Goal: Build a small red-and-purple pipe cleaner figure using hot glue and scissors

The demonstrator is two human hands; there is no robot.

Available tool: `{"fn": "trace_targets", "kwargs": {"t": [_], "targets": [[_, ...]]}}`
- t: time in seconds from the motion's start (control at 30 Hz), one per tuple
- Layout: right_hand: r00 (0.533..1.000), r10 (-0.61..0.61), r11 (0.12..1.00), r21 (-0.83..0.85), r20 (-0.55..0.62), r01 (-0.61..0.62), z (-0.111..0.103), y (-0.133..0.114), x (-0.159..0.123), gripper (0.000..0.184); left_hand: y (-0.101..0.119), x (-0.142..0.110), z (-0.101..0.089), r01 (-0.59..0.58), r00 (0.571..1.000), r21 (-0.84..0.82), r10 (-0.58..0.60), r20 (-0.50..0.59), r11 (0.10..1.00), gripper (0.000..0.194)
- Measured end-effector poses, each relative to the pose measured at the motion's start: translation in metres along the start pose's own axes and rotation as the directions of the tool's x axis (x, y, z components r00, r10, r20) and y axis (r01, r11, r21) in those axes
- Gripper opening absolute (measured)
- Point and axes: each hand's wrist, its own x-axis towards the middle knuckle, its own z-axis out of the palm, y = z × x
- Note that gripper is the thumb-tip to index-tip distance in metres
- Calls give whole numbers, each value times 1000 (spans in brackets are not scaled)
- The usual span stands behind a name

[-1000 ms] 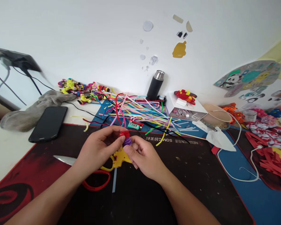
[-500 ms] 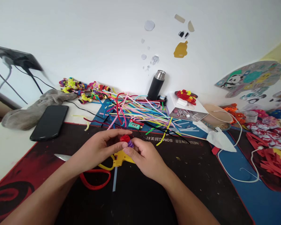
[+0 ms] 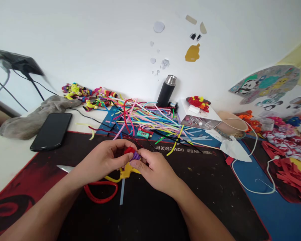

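Both of my hands meet over the middle of the dark desk mat [image 3: 215,187]. My left hand [image 3: 103,160] pinches the red top of a small coiled pipe-cleaner piece [image 3: 132,153]. The purple lower part of that piece is pinched by the fingertips of my right hand [image 3: 154,169]. Just under the hands lies a yellow glue gun [image 3: 126,171] with a clear glue stick [image 3: 122,195] poking toward me. A red loop of pipe cleaner [image 3: 101,192] lies beneath my left wrist.
A heap of coloured pipe cleaners [image 3: 145,117] lies behind the hands. A black phone [image 3: 51,131] and grey cloth [image 3: 32,117] are at the left; a black flask [image 3: 166,91], a small box [image 3: 202,118], white cable [image 3: 253,187] and red paper scraps [image 3: 288,167] sit at the right.
Both hands with the red and purple piece have shifted slightly left and toward me. The fingers have turned the piece a little.
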Motion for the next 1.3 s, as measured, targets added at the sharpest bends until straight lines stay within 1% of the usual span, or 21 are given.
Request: {"fn": "trace_targets", "kwargs": {"t": [0.13, 0.33, 0.53, 0.73, 1.03, 1.17, 1.3], "targets": [[1000, 5, 1000, 5, 1, -5, -1, -1, 1, 50, 3, 0, 0, 26, 1000, -20, -26, -3, 999, 31], [1000, 10, 998, 64, 16, -11, -2, -1, 1, 46, 8, 3, -1, 72, 997, -121, -69, 29, 990, 38], [1000, 7, 996, 87, 9, -8, -1, 1, 1, 40, 3, 4, -2, 66, 998, -144, -64, 17, 987, 38], [999, 25, 985, 168, 24, -29, -2, 2, 1, 42, -1, 4, -2, 41, 999, -188, -34, 38, 981, 33], [999, 33, 980, 198, 8, -34, -1, 3, 2, 44, -7, 5, -1, 52, 999, -237, -48, 24, 970, 39], [997, 66, 952, 297, 34, -73, 2, 5, 2, 45, -12, 7, -1, 55, 998, -253, -49, 30, 966, 39], [993, 74, 890, 443, 87, -105, 3, 6, 1, 48, -14, 6, -5, 62, 996, -297, -40, 81, 953, 38]]}}
